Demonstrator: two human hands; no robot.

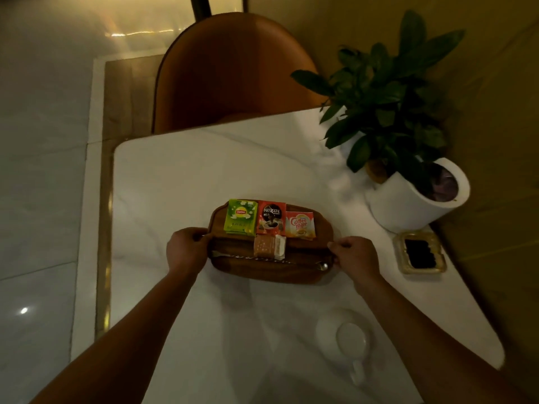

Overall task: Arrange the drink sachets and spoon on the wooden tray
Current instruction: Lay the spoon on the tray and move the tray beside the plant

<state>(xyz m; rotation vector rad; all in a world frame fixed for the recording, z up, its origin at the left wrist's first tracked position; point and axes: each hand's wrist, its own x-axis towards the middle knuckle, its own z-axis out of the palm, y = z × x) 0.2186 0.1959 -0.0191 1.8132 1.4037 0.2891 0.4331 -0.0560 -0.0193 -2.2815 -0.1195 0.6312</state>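
head view: white cup [348,342] nearest, on the camera side of the wooden tray [271,272] | left hand [186,249] grasps tray's left end, right hand [354,253] its right end | sachets [269,218] rowed along tray's far edge | spoon [280,261] lies lengthwise between the hands, bowl nearer the right | arrangement looks complete

A hotel room or lounge, by the look of it: a white marble-look surface [204,176] with a glass ashtray [419,252], potted green plant [388,91], rounded orange chair [233,68], glossy tiled floor [43,141], branded single-serve drink sachets [269,218].
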